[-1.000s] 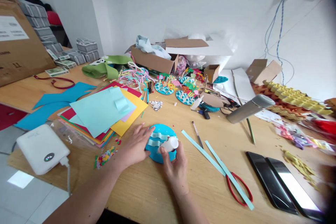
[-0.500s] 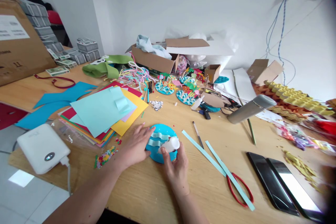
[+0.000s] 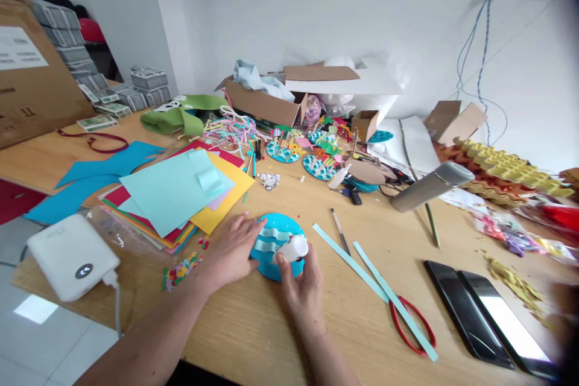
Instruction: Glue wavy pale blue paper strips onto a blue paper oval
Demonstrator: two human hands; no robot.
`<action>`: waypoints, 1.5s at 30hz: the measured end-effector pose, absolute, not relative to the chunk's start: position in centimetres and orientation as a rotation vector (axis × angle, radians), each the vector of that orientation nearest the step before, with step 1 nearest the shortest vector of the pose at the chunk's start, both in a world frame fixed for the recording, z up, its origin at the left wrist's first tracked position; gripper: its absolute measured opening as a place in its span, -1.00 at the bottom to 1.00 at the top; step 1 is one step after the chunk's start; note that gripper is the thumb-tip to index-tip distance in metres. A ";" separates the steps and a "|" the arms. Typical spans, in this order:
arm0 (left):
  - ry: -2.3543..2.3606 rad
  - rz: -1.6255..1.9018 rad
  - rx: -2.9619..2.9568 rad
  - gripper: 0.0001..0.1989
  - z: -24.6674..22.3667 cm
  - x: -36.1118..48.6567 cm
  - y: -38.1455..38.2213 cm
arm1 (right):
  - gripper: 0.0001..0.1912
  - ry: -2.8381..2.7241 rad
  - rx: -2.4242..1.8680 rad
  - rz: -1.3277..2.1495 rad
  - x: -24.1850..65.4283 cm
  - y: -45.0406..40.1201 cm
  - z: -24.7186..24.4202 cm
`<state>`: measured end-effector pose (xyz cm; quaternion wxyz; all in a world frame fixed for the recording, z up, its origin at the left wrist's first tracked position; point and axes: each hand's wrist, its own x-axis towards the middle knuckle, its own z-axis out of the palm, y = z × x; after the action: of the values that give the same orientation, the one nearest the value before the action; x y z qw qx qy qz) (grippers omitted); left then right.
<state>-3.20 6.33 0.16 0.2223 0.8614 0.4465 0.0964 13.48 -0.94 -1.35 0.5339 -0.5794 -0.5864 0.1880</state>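
Observation:
A round blue disc (image 3: 283,223) with wavy light-blue strips (image 3: 266,246) across it lies on the wooden table. My left hand (image 3: 231,253) rests at the disc's left edge, fingers apart and fingertips touching it. My right hand (image 3: 304,283) grips a small white bottle (image 3: 292,249), tilted low over the lower right of the disc. The bottle's tip is hidden behind the bottle and fingers. To the right are two long light-blue paper strips (image 3: 348,260), one lying across red-handled scissors (image 3: 409,347).
Coloured paper sheets (image 3: 167,193) and paper bits (image 3: 183,268) lie left, beside a white power bank (image 3: 72,258). A pen (image 3: 340,230), a grey cylinder (image 3: 429,187) and two phones (image 3: 465,313) are right. Decorated discs (image 3: 283,152) and cardboard boxes (image 3: 266,104) stand behind.

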 end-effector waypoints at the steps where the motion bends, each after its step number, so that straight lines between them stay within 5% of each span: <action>1: 1.232 0.267 2.378 -0.23 0.1 -3.2 6.3 | -0.77 -1.393 -1.381 0.450 13.5 -0.9 -1.4; 30: 1.201 0.309 2.335 -0.29 -0.2 -3.8 6.8 | -0.71 -1.223 -1.408 0.610 13.2 -0.3 0.2; 45: 1.267 0.452 2.302 -0.39 -0.8 -3.8 7.1 | -0.84 -1.415 -1.369 0.446 11.2 0.1 -0.9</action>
<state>-3.77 7.07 -0.83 0.2352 0.8391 0.4620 0.1646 11.23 0.05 -0.93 0.5323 -0.5740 -0.5934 0.1870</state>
